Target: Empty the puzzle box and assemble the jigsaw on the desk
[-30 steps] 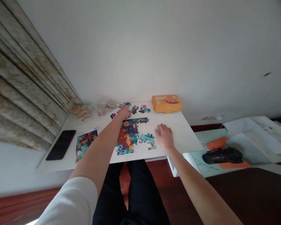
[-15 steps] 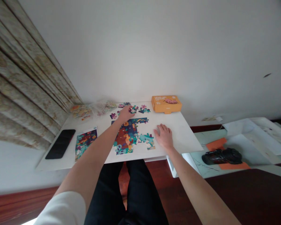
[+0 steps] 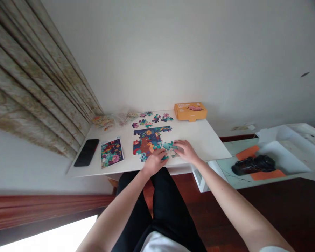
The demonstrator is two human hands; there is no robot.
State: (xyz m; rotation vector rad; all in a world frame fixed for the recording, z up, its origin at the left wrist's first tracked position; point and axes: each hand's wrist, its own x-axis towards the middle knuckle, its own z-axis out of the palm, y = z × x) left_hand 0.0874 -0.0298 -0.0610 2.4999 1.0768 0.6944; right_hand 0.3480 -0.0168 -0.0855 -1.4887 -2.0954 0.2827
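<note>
A partly assembled jigsaw puzzle (image 3: 148, 138) with dark blue, brown and teal artwork lies on the white table. At its near edge, my left hand (image 3: 154, 161) is closed on a small teal puzzle piece (image 3: 165, 158), partly covered by the fingers. My right hand (image 3: 186, 151) lies at the puzzle's right edge, fingers stretched out and touching the teal section. Several loose puzzle pieces (image 3: 146, 123) are scattered behind the assembled part. Left of the puzzle is a printed picture card (image 3: 112, 152) with similar artwork.
A black phone (image 3: 86, 153) lies at the table's left. Clear plastic bags (image 3: 119, 119) with pieces sit at the back left, an orange puzzle box (image 3: 190, 111) at the back right. Beyond the right edge, a lower surface holds a black cylindrical object (image 3: 253, 165) and a white box (image 3: 286, 154).
My left hand has come back from the loose pieces to the puzzle's near edge with a teal piece. My right hand has shifted onto the puzzle's right edge. The view has tilted slightly.
</note>
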